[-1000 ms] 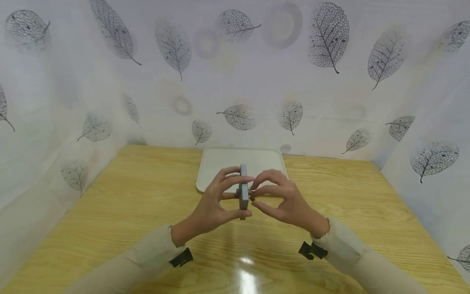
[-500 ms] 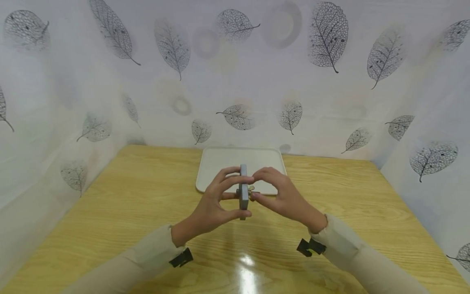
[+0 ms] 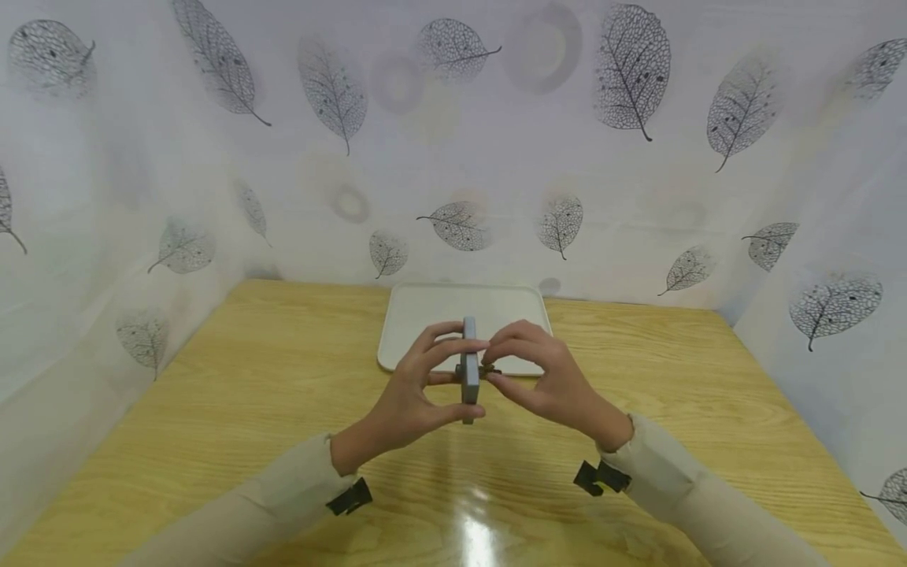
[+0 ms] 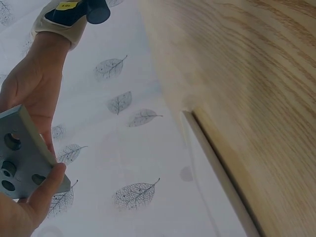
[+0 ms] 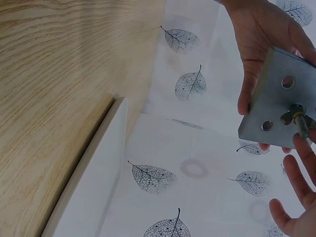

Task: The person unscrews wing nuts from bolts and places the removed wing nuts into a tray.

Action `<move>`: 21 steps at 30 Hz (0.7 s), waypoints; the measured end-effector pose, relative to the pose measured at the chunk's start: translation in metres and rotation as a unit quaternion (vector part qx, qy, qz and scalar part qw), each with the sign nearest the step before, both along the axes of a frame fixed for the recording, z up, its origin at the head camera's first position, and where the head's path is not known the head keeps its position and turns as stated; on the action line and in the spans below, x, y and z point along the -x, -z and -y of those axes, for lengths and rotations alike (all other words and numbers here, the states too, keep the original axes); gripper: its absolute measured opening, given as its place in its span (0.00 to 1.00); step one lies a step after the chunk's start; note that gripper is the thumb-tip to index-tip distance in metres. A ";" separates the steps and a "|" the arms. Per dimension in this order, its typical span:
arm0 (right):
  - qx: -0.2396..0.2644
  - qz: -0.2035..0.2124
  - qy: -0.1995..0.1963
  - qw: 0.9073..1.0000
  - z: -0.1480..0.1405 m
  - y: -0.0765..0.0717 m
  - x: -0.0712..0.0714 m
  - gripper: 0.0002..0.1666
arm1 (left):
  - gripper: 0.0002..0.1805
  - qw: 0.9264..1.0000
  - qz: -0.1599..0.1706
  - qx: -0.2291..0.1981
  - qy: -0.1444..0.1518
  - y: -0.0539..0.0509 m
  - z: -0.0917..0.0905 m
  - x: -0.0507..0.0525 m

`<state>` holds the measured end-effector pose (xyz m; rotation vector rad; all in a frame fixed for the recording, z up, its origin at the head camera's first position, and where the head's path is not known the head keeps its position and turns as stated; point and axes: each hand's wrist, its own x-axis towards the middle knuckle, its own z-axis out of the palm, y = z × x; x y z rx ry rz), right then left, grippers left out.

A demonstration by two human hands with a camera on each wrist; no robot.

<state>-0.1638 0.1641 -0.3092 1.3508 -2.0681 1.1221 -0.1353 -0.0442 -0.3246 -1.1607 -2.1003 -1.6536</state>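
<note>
My left hand (image 3: 404,394) grips a grey metal plate (image 3: 470,370) by its edges and holds it upright above the table. Several round holes pierce the plate. In the left wrist view a socket-type bolt head (image 4: 8,169) sits on one face. On the other face, the threaded bolt end (image 5: 301,127) sticks out through a brass-coloured wing nut (image 5: 287,117). At that wing nut, the thumb and bent fingers of my right hand (image 3: 556,386) pinch; part of it is hidden behind them.
A white tray (image 3: 418,303) lies behind the hands at the back of the wooden table (image 3: 305,339). Leaf-printed white sheeting (image 3: 298,189) walls the back and both sides. Each sleeved wrist carries a dark strap (image 3: 350,497).
My right fingers have shifted around the wing nut, and its wings stand at a different angle. The left hand and plate have stayed in place.
</note>
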 end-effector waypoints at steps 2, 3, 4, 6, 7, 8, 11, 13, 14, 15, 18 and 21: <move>0.007 -0.025 -0.011 1.000 0.001 0.000 0.000 0.09 | 0.34 1.000 0.004 0.001 -0.003 0.000 0.000 0.000; 0.011 -0.038 -0.017 0.999 0.001 0.001 0.000 0.11 | 0.34 1.000 0.007 0.002 -0.004 0.000 0.000 0.000; 0.015 -0.047 -0.021 0.999 0.002 0.001 0.000 0.12 | 0.34 1.000 0.008 0.002 -0.005 0.000 0.000 0.000; 0.021 -0.062 -0.027 0.997 0.002 0.002 0.000 0.14 | 0.34 1.000 0.011 0.004 -0.007 0.000 0.000 0.000; 0.024 -0.068 -0.029 0.997 0.002 0.002 0.000 0.14 | 0.34 1.000 0.011 0.004 -0.008 0.000 0.000 0.000; 0.026 -0.072 -0.030 0.997 0.002 0.002 0.000 0.14 | 0.34 1.000 0.011 0.004 -0.008 0.000 0.000 0.001; 0.031 -0.078 -0.033 0.996 0.003 0.002 0.000 0.14 | 0.34 1.000 0.010 0.003 -0.006 0.001 0.000 0.001; 0.031 -0.079 -0.029 0.996 0.003 0.002 0.000 0.14 | 0.34 1.000 0.007 0.002 -0.004 0.001 0.000 0.001; 0.029 -0.076 -0.025 0.996 0.003 0.001 0.000 0.14 | 0.34 1.000 0.005 0.002 -0.003 0.002 0.000 0.000; 0.027 -0.071 -0.022 0.997 0.003 0.001 0.001 0.14 | 0.34 1.000 0.004 0.001 -0.001 0.002 0.000 0.000; 0.012 -0.050 -0.011 0.999 0.003 0.000 0.001 0.16 | 0.34 1.000 -0.002 0.002 0.000 0.002 -0.001 0.000; -0.005 -0.029 -0.004 1.000 0.002 0.000 0.001 0.18 | 0.34 1.000 -0.004 0.003 0.001 0.001 -0.001 0.000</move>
